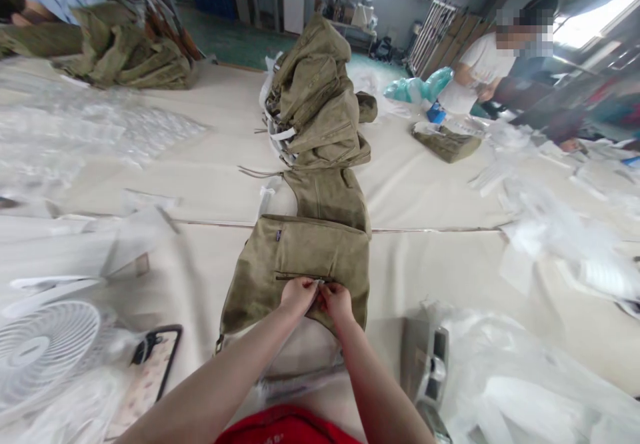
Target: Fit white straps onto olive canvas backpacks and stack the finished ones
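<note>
An olive-green canvas bag lies flat in front of me, with a small dark label on its upper left. Across its lower middle runs a short dark zipper. My left hand and my right hand meet just below the right part of this zipper. Both have their fingers pinched together, fingertip to fingertip. A tiny pale thing shows between them, too small to name. Under the far edge of the bag lies another olive canvas piece, with thin cords at its left.
Beyond is a heap of olive bags. At left are a white fan and a phone; at right, a grey tape dispenser and clear plastic bags. A co-worker in a white shirt is at the far right.
</note>
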The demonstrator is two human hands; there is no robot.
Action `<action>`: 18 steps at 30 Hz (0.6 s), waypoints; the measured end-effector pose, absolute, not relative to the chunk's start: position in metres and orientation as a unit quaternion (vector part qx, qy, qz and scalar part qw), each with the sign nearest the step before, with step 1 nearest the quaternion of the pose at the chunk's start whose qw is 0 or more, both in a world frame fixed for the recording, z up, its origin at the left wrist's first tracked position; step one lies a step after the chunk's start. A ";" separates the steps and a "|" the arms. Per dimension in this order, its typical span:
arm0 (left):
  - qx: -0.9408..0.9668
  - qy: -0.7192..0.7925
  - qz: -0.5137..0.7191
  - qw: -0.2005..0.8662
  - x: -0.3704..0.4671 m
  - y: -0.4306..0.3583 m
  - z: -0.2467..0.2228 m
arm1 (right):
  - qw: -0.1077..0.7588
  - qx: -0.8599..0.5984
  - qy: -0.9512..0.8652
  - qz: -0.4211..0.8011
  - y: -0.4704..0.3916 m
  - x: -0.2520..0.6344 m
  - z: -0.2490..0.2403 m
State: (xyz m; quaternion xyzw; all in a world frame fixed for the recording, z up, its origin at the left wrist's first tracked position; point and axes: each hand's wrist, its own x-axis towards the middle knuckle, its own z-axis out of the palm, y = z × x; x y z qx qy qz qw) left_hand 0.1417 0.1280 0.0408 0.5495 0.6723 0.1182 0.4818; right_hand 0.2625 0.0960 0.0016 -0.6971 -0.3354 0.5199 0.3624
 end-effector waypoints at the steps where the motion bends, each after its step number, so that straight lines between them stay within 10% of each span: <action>1: 0.562 0.671 0.115 0.470 0.141 0.127 0.042 | 0.381 -0.697 -0.319 0.517 0.095 0.260 -0.002; 11: 0.832 0.536 0.056 0.131 0.143 0.108 0.052 | 0.425 -0.698 -0.269 0.510 0.098 0.248 -0.011; 18: 0.848 0.504 0.062 0.152 0.139 0.104 0.053 | 0.402 -0.702 -0.314 0.497 0.100 0.253 -0.011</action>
